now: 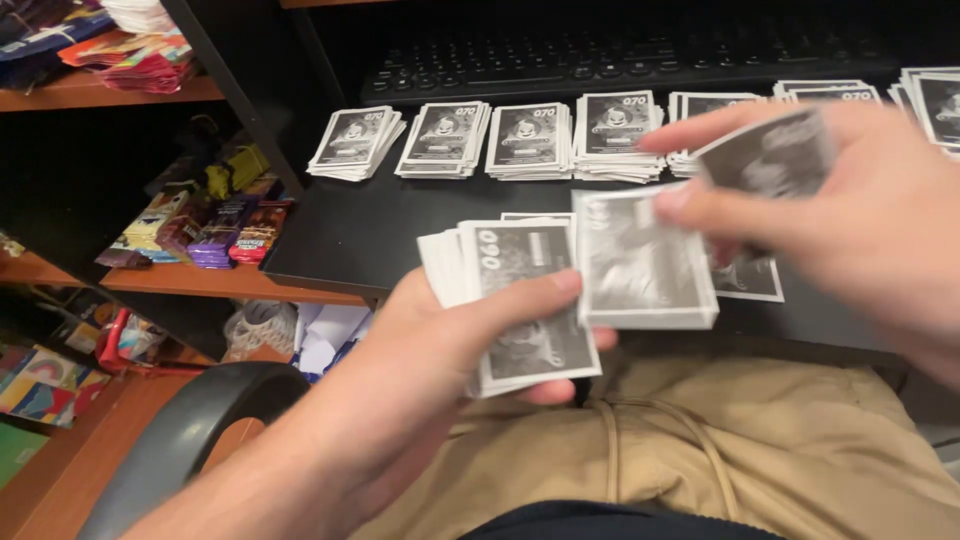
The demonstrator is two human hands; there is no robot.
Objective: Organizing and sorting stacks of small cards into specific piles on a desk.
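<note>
I see my left hand (440,370) closed around a fanned stack of cards (520,300), thumb pressed across the top card, fingers underneath, held over my lap just in front of the tabletop (350,230). My right hand (850,210) pinches a single card (770,155) between thumb and fingers, lifted above a second thick bundle (640,260) that sits against the left stack; the motion blur keeps me from telling whether the right hand also supports that bundle. I judge these cards light, thin and slick, stiff enough to hold flat but ready to slide off one another, so I would grip a stack by its long edges and take single cards at a corner. Along the back of the tabletop, neat piles (530,140) stand in a row before a keyboard (600,60). Colourful packets (210,230) lie on the shelf (230,285) to the left.
</note>
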